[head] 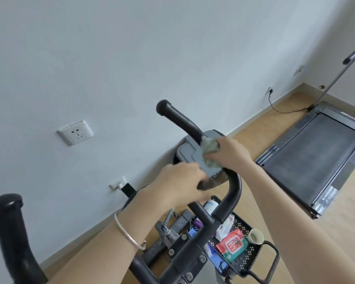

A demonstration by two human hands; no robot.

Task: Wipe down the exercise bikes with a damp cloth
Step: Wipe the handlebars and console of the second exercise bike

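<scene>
The exercise bike's black handlebar (179,117) rises at the centre, with its grey console (190,153) behind it. My right hand (232,153) grips a greenish damp cloth (210,152) and presses it where the handlebar meets the console. My left hand (178,184) is curled around the near edge of the console, beside the curved black bar (232,193). A thin bangle sits on my left wrist. A second black grip (8,226) stands at the lower left.
A black perforated cart tray (246,257) under the bars holds a wipes pack (232,245), a paper cup (255,236) and a bottle. A treadmill (316,160) lies on the wood floor to the right. The white wall with sockets (76,133) is close on the left.
</scene>
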